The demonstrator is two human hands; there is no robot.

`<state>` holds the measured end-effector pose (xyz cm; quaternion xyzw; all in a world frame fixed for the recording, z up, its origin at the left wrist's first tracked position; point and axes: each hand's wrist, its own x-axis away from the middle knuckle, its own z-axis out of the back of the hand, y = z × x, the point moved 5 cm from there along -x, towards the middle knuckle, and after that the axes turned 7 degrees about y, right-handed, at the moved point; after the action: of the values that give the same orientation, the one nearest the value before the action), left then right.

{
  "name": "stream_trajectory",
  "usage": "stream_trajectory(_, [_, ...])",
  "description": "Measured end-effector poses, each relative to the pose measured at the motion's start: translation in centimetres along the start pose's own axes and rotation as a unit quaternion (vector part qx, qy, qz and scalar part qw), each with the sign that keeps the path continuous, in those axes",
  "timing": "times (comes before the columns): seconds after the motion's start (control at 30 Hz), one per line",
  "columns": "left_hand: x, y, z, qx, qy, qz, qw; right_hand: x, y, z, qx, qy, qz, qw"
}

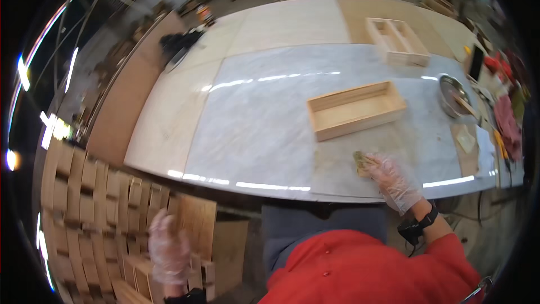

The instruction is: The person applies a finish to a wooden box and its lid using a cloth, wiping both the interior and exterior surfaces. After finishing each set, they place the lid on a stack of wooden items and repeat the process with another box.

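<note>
My right hand (392,181), in a clear plastic glove, is closed on a yellowish, crumpled rag or sponge (360,164). It rests on the covered worktop near the front edge. Just beyond it lies a long, shallow open wooden box (355,111), its inside facing up. My left hand (169,250), also gloved, hangs below table level at the lower left, over the stacked wooden boxes (101,202). Motion smears its fingers, and I cannot tell whether they touch a box or are closed.
A divided wooden box (397,42) stands at the far right, near a metal bowl (454,97) with a brush-like handle in it. Cloths (508,117) and tools crowd the right edge. A dark bundle (179,45) lies far left by an upright brown board (126,93).
</note>
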<state>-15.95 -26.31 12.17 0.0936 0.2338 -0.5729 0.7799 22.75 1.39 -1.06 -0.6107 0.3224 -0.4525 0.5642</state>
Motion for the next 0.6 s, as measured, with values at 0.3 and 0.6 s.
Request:
stream_trajectory(0.3, [-16.0,20.7,-13.0,0.268,-0.019,-0.315,0.91,1.1,-6.9,22.2,0.404,0.369,0.22,0.808])
stream_trajectory(0.6, [-19.2,24.8,-17.9,0.285,-0.132,-0.366,0.876,-5.2,-3.3,33.0,0.739,0.296,0.146,0.588])
